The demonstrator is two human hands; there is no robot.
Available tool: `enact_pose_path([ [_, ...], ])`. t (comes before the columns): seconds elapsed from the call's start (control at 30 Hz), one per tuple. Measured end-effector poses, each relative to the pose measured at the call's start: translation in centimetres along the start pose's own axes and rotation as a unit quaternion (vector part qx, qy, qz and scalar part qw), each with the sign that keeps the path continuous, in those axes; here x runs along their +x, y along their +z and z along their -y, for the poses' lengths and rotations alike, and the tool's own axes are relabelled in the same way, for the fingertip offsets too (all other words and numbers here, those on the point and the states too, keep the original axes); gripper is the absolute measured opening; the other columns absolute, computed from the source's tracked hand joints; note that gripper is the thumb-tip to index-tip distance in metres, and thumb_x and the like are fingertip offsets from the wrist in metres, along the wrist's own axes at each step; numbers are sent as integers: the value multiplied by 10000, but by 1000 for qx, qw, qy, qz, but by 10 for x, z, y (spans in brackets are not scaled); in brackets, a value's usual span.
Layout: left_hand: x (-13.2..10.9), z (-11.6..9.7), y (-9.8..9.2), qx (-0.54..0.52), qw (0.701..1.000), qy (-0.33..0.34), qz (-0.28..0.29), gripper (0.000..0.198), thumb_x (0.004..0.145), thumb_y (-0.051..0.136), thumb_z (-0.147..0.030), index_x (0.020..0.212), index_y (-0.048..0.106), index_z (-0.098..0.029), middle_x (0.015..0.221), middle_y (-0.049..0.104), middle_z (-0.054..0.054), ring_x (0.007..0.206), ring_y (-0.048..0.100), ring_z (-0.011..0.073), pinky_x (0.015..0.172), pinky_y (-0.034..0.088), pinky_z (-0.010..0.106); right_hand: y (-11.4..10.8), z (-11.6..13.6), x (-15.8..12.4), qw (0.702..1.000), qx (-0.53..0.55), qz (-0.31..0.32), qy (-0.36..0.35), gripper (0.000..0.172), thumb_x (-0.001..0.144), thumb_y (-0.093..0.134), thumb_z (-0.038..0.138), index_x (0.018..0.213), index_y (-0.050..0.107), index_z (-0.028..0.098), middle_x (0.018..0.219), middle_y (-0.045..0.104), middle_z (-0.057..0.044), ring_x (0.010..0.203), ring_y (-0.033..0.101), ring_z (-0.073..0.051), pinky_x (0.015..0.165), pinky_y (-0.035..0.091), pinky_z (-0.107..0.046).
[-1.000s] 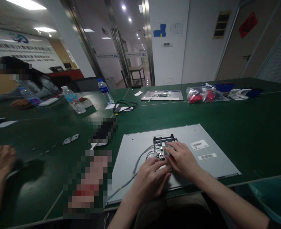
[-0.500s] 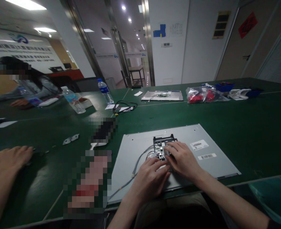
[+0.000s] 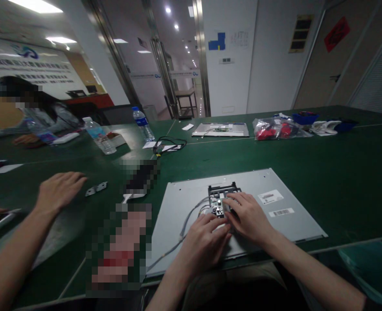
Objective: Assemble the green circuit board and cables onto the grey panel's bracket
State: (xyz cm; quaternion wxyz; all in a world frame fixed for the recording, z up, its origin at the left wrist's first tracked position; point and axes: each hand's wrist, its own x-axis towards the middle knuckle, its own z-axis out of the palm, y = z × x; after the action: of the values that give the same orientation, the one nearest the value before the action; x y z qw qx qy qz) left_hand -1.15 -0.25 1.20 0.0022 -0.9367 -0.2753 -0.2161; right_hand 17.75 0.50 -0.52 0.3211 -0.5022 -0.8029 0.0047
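A flat light-grey metal panel (image 3: 186, 203), like the back of a display, lies on the table in front of me. On its middle sits a black plastic bracket (image 3: 223, 188) with a small circuit board (image 3: 219, 208), wired to a grey cable (image 3: 188, 224). My left hand (image 3: 206, 239) curls at the near edge of the circuit board, fingers bent against it. From the right, my right hand (image 3: 249, 216) grips the board's side with thumb and fingers. My fingertips partly hide the board and the bracket's lower part.
At the left, a co-worker's hand (image 3: 59, 190) reaches near a small metal bracket (image 3: 96, 188). Two blurred-out items lie left of the panel. Farther back are water bottles (image 3: 100, 136), a coiled black cable (image 3: 169, 142), another panel (image 3: 206, 129) and a plastic bag with red things (image 3: 275, 129).
The co-worker's hand at the left has moved forward and right toward the small metal bracket. My hands, the circuit board and the panel have hardly moved.
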Motion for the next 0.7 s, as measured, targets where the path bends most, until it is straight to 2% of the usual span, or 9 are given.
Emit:
enact_pose_path([
  [0.7, 0, 1, 1, 2, 1000, 2, 0, 177, 903, 533, -181, 1042, 639, -209, 1059, 693, 40, 866, 585, 212, 744, 508, 385, -1, 1, 0, 1000, 3, 4, -3, 299, 889, 549, 183, 1184, 601, 200, 1223, 619, -97, 1109, 544, -251, 948, 442, -431],
])
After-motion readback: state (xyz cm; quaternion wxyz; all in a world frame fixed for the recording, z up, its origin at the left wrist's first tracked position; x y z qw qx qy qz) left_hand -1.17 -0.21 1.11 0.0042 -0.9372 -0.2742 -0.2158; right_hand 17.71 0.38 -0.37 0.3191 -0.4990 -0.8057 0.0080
